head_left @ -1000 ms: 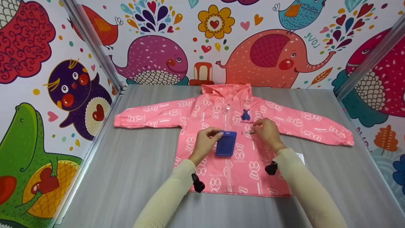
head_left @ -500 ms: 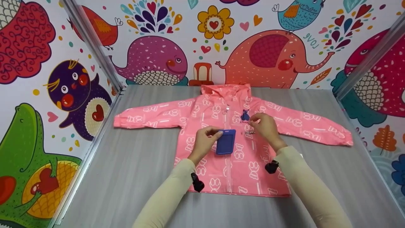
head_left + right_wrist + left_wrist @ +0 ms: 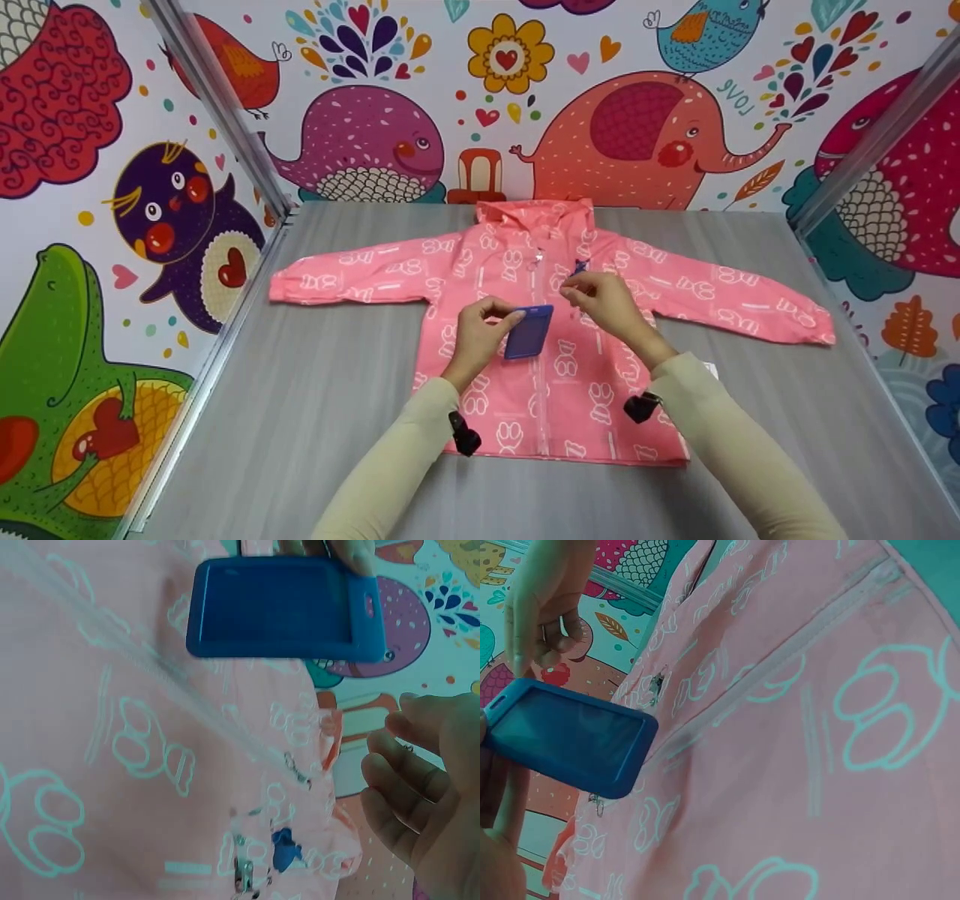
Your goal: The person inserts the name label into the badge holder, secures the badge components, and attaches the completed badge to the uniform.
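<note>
A blue badge holder (image 3: 529, 331) with a rectangular recessed front and a slot at its top edge is held above a pink hooded jacket (image 3: 566, 397). My left hand (image 3: 478, 341) pinches it by the slotted end. In the right wrist view, the whole holder (image 3: 277, 607) is visible, tilted over the zip. My right hand (image 3: 609, 304) hovers right of the holder, apart from it. Its fingers (image 3: 397, 791) are loosely bent, with nothing visible between them. Below it, a small metal clip (image 3: 244, 874) lies on the jacket beside a dark blue print (image 3: 285, 849).
The jacket lies front up on a grey wooden table (image 3: 330, 390), both sleeves spread sideways. A white tag or paper (image 3: 711, 369) shows partly behind the right forearm. Walls with colourful animal pictures (image 3: 375, 142) and metal corner posts (image 3: 225, 105) surround the table.
My right hand has moved left from beside the metal clip toward the badge holder. The left hand has shifted slightly, and the holder is tilted more and a little higher.
</note>
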`<state>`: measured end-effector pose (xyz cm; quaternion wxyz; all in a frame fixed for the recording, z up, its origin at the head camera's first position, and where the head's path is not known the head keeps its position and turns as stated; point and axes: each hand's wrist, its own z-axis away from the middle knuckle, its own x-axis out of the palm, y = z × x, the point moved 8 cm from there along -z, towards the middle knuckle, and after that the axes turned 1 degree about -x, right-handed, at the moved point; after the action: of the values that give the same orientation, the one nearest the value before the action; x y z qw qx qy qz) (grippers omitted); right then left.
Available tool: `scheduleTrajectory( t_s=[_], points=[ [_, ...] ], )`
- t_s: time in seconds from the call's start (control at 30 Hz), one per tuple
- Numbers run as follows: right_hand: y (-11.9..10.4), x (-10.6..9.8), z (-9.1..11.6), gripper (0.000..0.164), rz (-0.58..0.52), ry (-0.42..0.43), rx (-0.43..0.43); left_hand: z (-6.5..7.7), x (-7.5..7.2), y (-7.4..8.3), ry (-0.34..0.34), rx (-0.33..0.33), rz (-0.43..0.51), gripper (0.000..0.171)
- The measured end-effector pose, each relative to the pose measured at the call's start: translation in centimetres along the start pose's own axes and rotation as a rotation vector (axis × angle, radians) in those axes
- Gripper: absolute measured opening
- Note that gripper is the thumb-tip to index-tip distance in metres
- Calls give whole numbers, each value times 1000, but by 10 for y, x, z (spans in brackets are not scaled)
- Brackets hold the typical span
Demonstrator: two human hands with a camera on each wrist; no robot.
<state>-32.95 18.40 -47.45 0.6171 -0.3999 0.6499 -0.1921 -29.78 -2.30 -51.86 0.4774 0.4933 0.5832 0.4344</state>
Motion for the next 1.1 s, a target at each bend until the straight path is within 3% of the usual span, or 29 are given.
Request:
scheduleTrajectory(
  t_s=[0.17,0.3,0.53,0.7,0.93,1.0,1.1],
  points=[
    [-11,9,4,19,-40,-63,13,6,-1,12,3,107,16,11],
    [-16,15,9,21,-74,-107,17,13,0,26,-9,301,-28,10],
    [-21,23,19,21,-217,-144,25,37,8,60,18,755,-349,9],
    [-21,27,25,20,-333,-126,46,52,16,71,40,961,-535,11],
    [-9,37,34,25,-455,-120,176,70,26,76,29,1158,-702,7],
    [-6,38,37,28,-506,-94,198,72,27,75,18,1173,-717,7],
    [-4,37,39,29,-556,-49,213,71,27,72,-20,1143,-706,10]
  ],
)
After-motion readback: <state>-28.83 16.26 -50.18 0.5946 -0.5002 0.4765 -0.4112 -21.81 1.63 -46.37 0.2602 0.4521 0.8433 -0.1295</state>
